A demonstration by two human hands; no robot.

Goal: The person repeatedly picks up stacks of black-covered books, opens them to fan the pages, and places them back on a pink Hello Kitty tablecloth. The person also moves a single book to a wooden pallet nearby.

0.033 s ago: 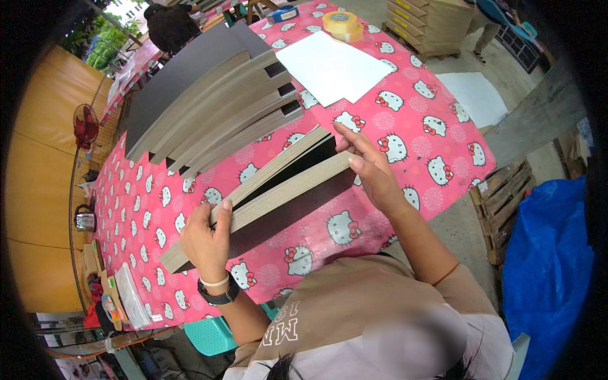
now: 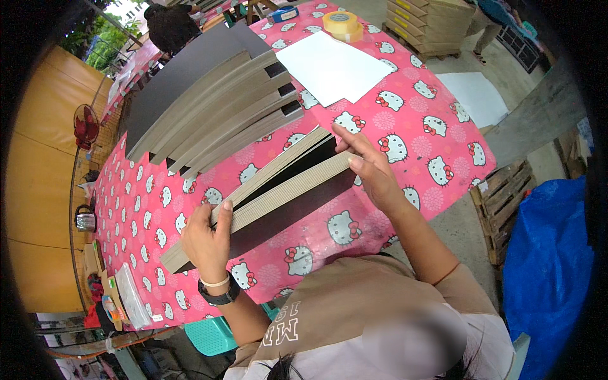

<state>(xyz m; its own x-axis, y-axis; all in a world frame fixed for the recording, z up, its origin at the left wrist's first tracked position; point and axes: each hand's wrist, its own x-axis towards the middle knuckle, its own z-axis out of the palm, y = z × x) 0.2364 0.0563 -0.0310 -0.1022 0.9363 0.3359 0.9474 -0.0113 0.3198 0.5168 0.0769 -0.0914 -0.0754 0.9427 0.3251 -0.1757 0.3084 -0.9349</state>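
A stack of thin grey-brown boards [image 2: 278,190] with dark faces lies slantwise on the pink cat-print table [image 2: 418,126] in front of me. My left hand [image 2: 206,237] grips its near left end, thumb across the top edges; a watch and a band sit on that wrist. My right hand [image 2: 370,168] holds the far right end, fingers pressed on the board edges. A dark gap splits the stack near that end.
A bigger fanned pile of boards [image 2: 209,101] lies behind. White sheets [image 2: 332,66] and a tape roll [image 2: 340,22] are farther back. A blue bag [image 2: 548,266] and wooden pallet [image 2: 500,202] stand at the right, a red fan [image 2: 85,123] left, another person [image 2: 168,25] beyond.
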